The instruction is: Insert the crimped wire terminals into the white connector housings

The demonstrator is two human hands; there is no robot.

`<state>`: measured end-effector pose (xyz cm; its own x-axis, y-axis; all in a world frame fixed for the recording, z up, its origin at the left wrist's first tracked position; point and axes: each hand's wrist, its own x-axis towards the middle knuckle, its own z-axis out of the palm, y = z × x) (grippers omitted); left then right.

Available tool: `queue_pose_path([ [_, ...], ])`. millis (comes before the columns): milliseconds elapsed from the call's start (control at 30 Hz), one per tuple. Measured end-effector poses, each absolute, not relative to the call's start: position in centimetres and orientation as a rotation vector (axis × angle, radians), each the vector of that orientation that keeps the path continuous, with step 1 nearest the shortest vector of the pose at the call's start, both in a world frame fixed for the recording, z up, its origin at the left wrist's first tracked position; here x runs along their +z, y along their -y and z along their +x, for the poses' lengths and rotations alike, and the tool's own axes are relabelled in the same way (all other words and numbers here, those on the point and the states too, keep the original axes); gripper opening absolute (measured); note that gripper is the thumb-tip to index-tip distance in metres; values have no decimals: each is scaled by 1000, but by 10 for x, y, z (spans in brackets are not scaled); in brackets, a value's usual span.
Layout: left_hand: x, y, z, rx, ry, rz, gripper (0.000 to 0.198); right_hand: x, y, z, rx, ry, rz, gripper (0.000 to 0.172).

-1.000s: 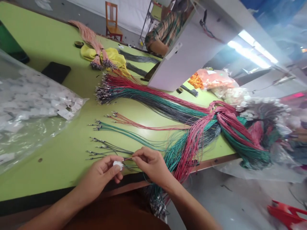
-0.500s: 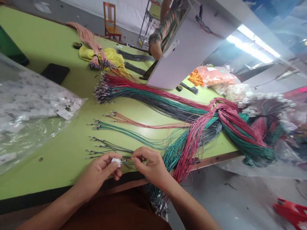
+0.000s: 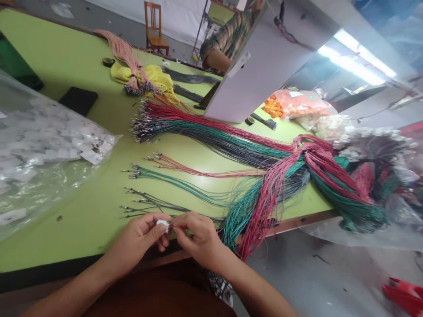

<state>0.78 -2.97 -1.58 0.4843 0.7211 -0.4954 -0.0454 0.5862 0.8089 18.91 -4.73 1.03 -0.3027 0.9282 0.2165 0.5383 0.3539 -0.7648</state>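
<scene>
My left hand (image 3: 139, 240) pinches a small white plastic connector (image 3: 163, 225) at the near edge of the green table (image 3: 82, 207). My right hand (image 3: 194, 237) is closed right against the connector, its fingertips pinching a thin wire at it. Just beyond my hands lie a few dark wires with metal terminals (image 3: 145, 206), then small rows of green wires (image 3: 155, 176) and red wires (image 3: 178, 166). A large bundle of red, green and dark wires (image 3: 231, 141) runs across the table to the right.
A clear plastic bag of white connectors (image 3: 42, 149) lies at the left. A black pad (image 3: 78, 99), a yellow cloth (image 3: 155, 77) with pink wire bundles (image 3: 125, 57), and a white panel (image 3: 264, 70) stand farther back. Another person in a plaid sleeve (image 3: 228, 37) is behind the panel.
My right hand has moved left, closing the gap until its fingertips meet the white connector held by my left hand. The left hand has stayed nearly in place.
</scene>
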Motion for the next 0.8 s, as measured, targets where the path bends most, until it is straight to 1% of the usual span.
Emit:
queue_pose_path([
  [167,-18,30,11,565,-933,846,33,13,46,187,841,1892,-1325,14],
  [233,-18,32,12,587,-899,853,35,21,49,198,994,1783,-1384,13],
  [300,-16,36,8,603,-860,873,37,31,56,222,1361,1615,-1333,18],
  [333,-13,38,3,593,-860,910,35,36,61,238,1633,1494,-1226,26],
  [367,-10,38,-5,574,-888,977,33,40,67,255,1917,1388,-1024,37],
  [400,-6,35,-15,546,-949,1079,32,44,74,271,2123,1296,-844,46],
  [433,-1,30,-27,517,-1057,1223,31,47,81,286,2173,1269,-805,51],
  [467,4,22,-41,506,-1204,1392,29,49,88,298,2215,1221,-828,50],
  [533,12,-1,-70,503,-1586,1757,28,51,100,311,2199,1164,-1014,45],
  [600,16,-31,-96,380,-1828,2077,35,50,106,310,2175,1130,-1186,40],
  [700,14,-71,-115,246,-1851,2454,43,45,104,289,2145,1193,-1257,39],
  [800,9,-93,-115,126,-1778,2642,45,40,97,262,2093,1338,-1293,39],
])
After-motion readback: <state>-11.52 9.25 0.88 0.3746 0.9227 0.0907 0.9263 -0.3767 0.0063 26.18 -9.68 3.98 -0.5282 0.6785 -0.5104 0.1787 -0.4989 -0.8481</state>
